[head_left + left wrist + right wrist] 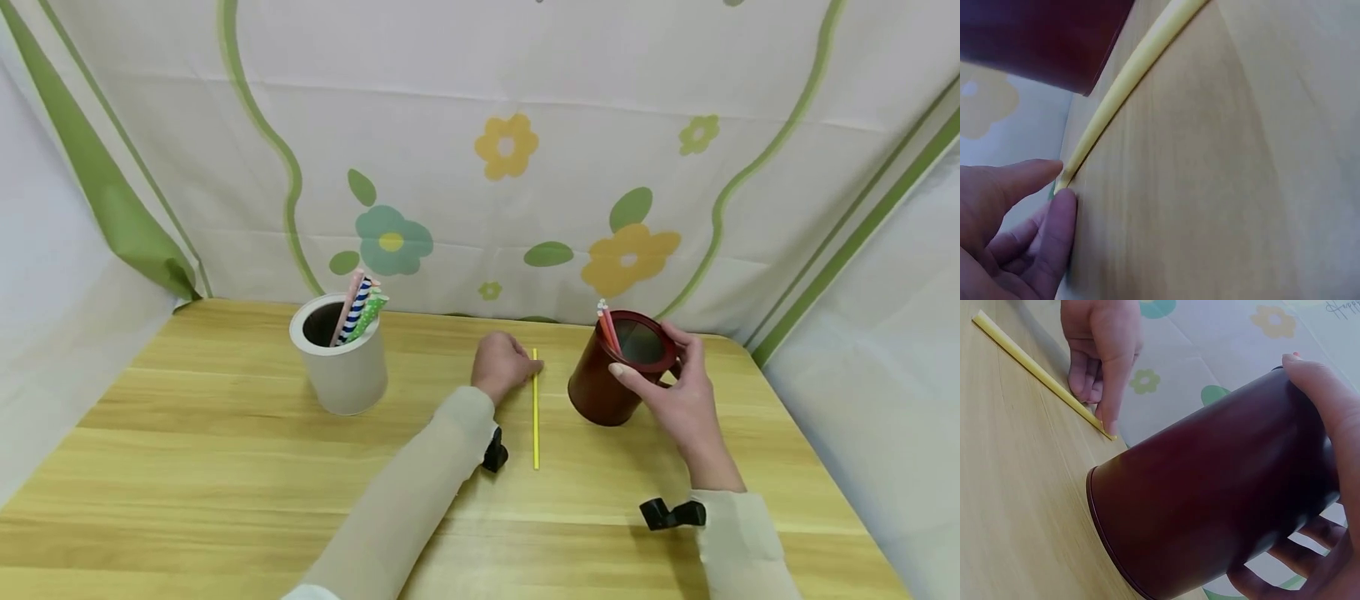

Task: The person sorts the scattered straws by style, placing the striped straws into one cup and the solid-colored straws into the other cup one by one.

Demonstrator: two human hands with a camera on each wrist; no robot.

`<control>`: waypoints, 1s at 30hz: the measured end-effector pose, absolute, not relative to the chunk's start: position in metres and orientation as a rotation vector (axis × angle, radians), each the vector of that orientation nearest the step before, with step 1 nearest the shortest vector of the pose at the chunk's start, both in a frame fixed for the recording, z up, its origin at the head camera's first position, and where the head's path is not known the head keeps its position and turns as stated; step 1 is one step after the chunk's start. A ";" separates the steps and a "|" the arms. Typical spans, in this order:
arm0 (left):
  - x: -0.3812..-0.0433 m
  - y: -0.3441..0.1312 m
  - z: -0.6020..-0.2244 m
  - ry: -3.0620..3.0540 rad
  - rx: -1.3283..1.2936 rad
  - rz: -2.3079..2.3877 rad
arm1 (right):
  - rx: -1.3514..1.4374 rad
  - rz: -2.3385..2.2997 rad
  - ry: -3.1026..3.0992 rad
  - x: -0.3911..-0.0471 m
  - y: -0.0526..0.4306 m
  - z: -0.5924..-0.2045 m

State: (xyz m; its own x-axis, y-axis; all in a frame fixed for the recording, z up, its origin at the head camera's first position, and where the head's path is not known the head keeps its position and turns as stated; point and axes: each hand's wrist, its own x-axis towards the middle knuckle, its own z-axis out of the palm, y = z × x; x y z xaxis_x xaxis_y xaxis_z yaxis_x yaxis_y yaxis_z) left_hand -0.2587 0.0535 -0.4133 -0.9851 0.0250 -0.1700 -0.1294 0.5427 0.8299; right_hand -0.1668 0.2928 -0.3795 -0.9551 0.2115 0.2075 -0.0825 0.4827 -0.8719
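A yellow straw (536, 425) lies lengthwise on the wooden table. My left hand (501, 365) pinches its far end between thumb and forefinger; the left wrist view shows both fingertips (1065, 203) right at the straw. To the right, a dark red cup (606, 387) stands tilted slightly in view with a few pink and orange straws (609, 327) leaning inside. My right hand (684, 408) grips this cup near its rim, thumb on the near side and fingers round the back. In the right wrist view the cup's wall (1210, 487) hides part of those fingers.
At the left stands a white cup (347, 379) with pink, blue-striped and green dotted straws (358, 312). A flowered cloth (420, 150) hangs along the table's back edge. Pale cloth also borders both sides. A small black camera sits on each wrist.
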 end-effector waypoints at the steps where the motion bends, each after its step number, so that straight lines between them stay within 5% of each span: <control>1: -0.261 0.056 -0.419 2.664 -0.057 1.385 | -0.113 1.466 -2.441 -0.166 0.293 -0.380; 20: -0.301 0.070 -0.457 2.604 0.064 1.290 | -0.110 1.469 -2.428 -0.168 0.292 -0.379; 30: -0.282 0.062 -0.426 2.547 0.024 1.310 | -0.101 1.451 -2.429 -0.167 0.291 -0.380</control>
State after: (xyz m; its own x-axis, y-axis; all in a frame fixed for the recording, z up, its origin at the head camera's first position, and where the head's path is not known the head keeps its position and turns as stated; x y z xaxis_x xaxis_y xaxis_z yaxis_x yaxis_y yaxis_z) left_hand -0.2822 0.0618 -0.4260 -0.9617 0.1397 -0.2360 -0.1108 0.5893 0.8003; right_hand -0.1675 0.2911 -0.3797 -0.9497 0.2161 0.2266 -0.0970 0.4849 -0.8691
